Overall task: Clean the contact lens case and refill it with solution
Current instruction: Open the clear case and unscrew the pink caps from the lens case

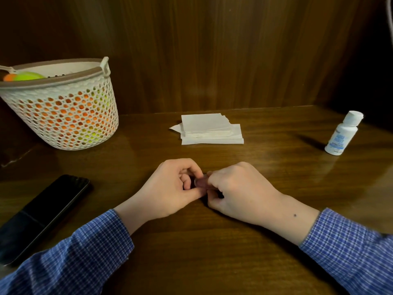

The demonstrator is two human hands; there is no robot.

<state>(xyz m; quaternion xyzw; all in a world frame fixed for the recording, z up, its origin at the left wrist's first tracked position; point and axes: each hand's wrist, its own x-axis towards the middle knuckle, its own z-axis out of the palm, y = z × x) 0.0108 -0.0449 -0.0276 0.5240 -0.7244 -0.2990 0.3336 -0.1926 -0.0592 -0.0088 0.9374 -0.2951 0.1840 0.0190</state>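
A small clear contact lens case (200, 182) sits between my two hands at the middle of the wooden table (276, 167), mostly hidden by fingers. My left hand (170, 188) pinches its left side with thumb and curled fingers. My right hand (236, 192) grips its right side, fingers curled round it. A white solution bottle (342, 134) with a blue label and a white cap stands upright at the far right, well away from both hands.
A stack of white paper tissues (210, 129) lies behind my hands. At the far left stands a white perforated basket (63, 107) with orange and green things inside. A black phone (40, 216) lies flat at the near left. A wooden wall closes the back.
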